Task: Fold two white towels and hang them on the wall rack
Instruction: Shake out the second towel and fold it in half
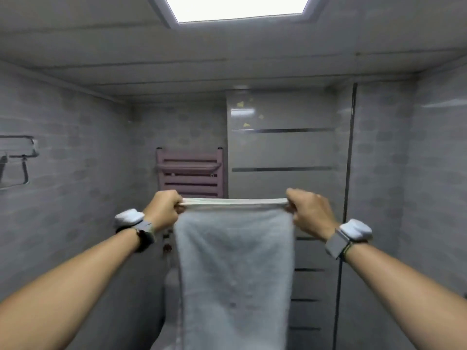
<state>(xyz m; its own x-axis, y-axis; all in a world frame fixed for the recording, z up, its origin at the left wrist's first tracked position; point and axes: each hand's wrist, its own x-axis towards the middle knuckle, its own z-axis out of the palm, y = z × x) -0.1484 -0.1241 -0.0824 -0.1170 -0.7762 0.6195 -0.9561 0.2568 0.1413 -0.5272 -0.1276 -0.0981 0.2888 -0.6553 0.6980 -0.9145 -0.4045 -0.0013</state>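
Note:
A white towel (235,269) hangs straight down in front of me, folded lengthwise with its top edge pulled taut. My left hand (164,210) pinches the towel's top left corner. My right hand (307,210) pinches the top right corner. Both arms are stretched out at chest height. A pink wall rack (190,173) with horizontal bars is fixed to the far wall, just above and behind my left hand. A metal wall rack (20,157) shows at the left edge on the side wall. No second towel is in view.
Grey tiled walls close in on the left and right. A glossy panel (283,147) with dark horizontal stripes stands right of the pink rack. A ceiling light (240,7) is overhead. Something pale, partly hidden, sits behind the hanging towel.

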